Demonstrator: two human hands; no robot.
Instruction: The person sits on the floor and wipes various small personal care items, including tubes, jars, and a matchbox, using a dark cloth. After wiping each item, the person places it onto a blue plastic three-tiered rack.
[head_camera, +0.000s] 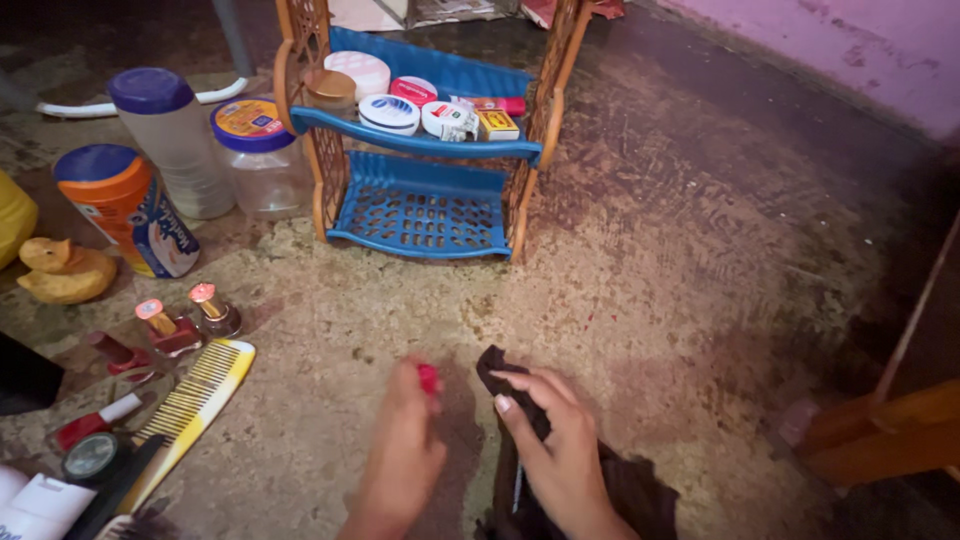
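rough speckled floor, dim light, pink wall at far right. our left hand (405, 450) is pinched shut around a small red thing (428, 378), only its tip pokes out above the fingers, shape too blurred to tell. our right hand (560, 450) is pressed down gripping a dark cloth (640, 495), bunched and crumpled, running from under the fingers back toward us. hands sit just beside each other, not touching. blue and orange shelf rack (425, 215) stands beyond them, yellow comb (195, 405) off to the left.
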